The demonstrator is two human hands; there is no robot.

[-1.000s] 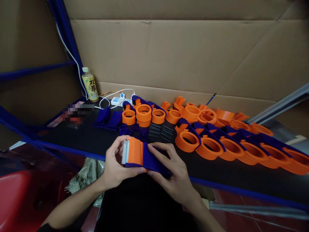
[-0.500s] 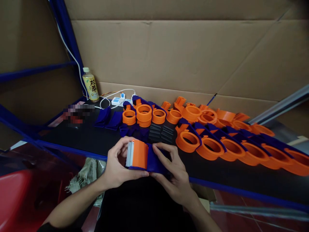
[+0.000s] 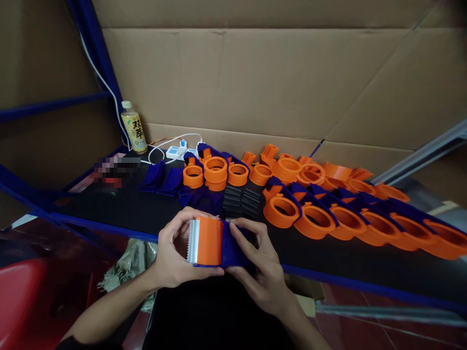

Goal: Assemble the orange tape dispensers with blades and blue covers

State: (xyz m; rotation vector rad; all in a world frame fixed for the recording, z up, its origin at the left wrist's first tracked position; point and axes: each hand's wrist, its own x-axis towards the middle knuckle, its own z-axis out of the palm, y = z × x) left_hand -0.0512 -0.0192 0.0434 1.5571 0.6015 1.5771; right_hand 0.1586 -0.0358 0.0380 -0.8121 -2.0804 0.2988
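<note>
Both hands hold a tape dispenser (image 3: 209, 241) in front of my body, above the shelf's front edge. Its orange block faces me, with a toothed metal blade (image 3: 193, 241) along the left side and a dark blue part (image 3: 233, 247) on the right. My left hand (image 3: 173, 248) curls round the blade end, thumb along the underside. My right hand (image 3: 260, 262) closes on the blue part, fingers on top and thumb below. Beyond them lie black ribbed strips (image 3: 241, 201) and folded blue pieces (image 3: 171, 182).
Several orange-ringed dispensers (image 3: 314, 222) line the right side of the black shelf (image 3: 109, 209), with loose orange parts (image 3: 286, 167) behind. A drink bottle (image 3: 134, 128) and a white power strip (image 3: 178, 152) stand at the back left. A red chair (image 3: 22, 301) is at lower left.
The dispenser and both hands sit slightly lower and a little further left in view. The view itself has shifted a little; the grip looks the same.
</note>
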